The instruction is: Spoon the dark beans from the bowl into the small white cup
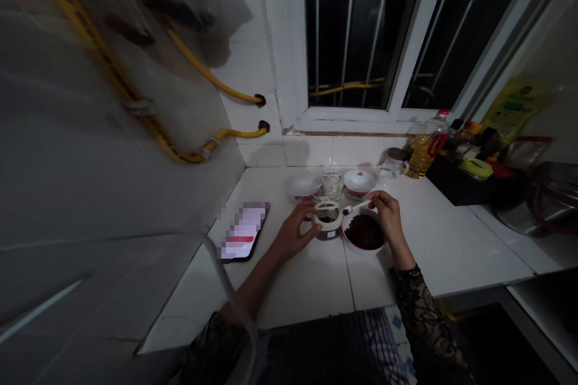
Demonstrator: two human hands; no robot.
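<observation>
My left hand (293, 233) is wrapped round a small white-rimmed jar (327, 224) with dark contents, standing on the white counter (307, 289). My right hand (389, 216) pinches a small white spoon (356, 207) whose dark-filled tip hangs between the jar and a white bowl (363, 233) of dark reddish-brown food. The bowl sits just right of the jar, under my right hand.
A phone (244, 231) with a lit screen lies at the left. Behind the jar stand a lidded white bowl (359, 183), a glass container (332, 185) and another white lid (303, 186). An oil bottle (424, 153) and a dark tray of condiments (469, 183) are at the right; yellow gas hoses (226, 132) run along the left wall.
</observation>
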